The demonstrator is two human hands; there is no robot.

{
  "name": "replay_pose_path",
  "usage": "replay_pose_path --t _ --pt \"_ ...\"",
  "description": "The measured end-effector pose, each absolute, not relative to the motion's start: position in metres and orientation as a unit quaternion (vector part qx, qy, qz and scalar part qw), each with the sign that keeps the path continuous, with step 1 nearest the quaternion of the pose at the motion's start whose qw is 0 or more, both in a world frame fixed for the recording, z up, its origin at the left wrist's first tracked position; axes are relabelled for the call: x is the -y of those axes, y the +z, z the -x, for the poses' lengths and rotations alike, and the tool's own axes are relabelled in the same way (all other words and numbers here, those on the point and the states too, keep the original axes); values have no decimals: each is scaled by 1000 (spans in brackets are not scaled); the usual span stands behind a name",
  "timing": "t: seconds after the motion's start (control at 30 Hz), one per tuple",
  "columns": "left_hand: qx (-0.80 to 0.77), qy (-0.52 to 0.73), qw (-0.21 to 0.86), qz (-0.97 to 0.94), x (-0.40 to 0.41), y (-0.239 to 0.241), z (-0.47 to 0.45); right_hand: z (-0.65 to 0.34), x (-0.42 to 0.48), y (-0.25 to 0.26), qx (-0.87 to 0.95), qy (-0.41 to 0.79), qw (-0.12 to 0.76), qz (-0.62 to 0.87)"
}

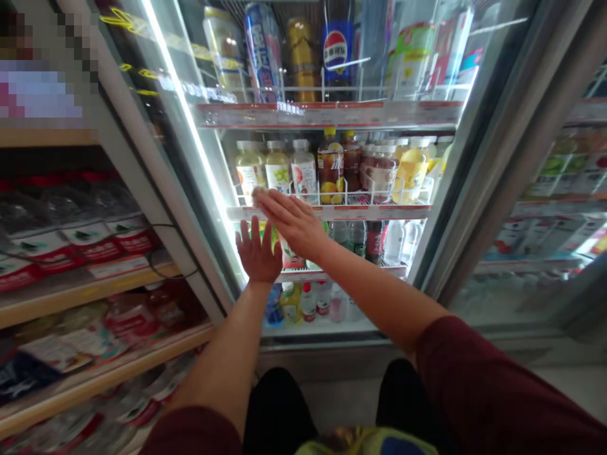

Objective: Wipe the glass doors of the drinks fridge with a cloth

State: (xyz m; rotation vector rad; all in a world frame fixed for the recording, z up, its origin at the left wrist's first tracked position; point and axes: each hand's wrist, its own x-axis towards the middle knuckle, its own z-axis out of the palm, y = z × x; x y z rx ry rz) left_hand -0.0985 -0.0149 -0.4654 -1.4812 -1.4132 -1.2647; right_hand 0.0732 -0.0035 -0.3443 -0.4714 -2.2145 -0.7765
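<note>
I face an open drinks cooler. My right hand (289, 218) is stretched flat, fingers together, at the front rail of the middle shelf (379, 212), its fingertips by a pale green bottle (250, 172). My left hand (258, 253) is lower, palm forward with fingers spread, in front of bottles on the shelf below. Neither hand holds anything. Juice and tea bottles (331, 165) stand in rows on the middle shelf.
The cooler's glass door (156, 126) hangs open to the left. The top shelf holds cans and a cola bottle (336, 50). Wooden shelves (90, 291) with packaged goods stand at left. A second closed cooler (559, 208) is at right.
</note>
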Motion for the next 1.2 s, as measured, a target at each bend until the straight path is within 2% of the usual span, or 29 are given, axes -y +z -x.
replay_pose_path --t 0.1,0.2,0.3,0.37,0.43,0.5,0.53,0.67,0.77,0.83,0.9,0.97,1.0,1.1,1.2 --pt "545 -492 358 577 15 -465 98 -89 -6 -337 861 -316 361 171" --pt "552 -494 346 576 16 -464 98 -110 -23 -314 812 -294 452 222" --pt "557 -492 340 576 16 -463 97 -131 -33 -323 786 -262 506 241" --pt "554 -493 342 577 16 -463 98 -143 -31 -351 802 -258 489 227" --pt "550 -491 348 579 14 -463 99 -155 -28 -378 845 -271 424 180" --pt "546 -489 352 582 13 -464 100 -171 -28 -387 871 -280 378 143" --pt "545 -488 353 583 13 -464 100 -180 -30 -382 868 -278 384 146" --pt "549 -489 345 583 14 -464 99 -218 -51 -348 774 -252 531 237" --pt "557 -484 343 581 15 -463 98 -238 -58 -365 716 -273 593 247" --pt "560 -479 350 578 15 -463 98 -248 -54 -396 737 -295 571 211" --pt "560 -474 359 577 14 -463 98 -258 -51 -420 808 -299 481 163" --pt "557 -471 364 579 14 -463 98 -271 -51 -420 836 -292 436 163" --pt "557 -471 364 579 14 -463 98 -278 -54 -411 824 -290 452 180" --pt "555 -471 370 577 13 -464 98 -296 -66 -381 724 -298 575 235" --pt "549 -464 387 578 14 -463 97 -300 -67 -395 664 -287 641 258"
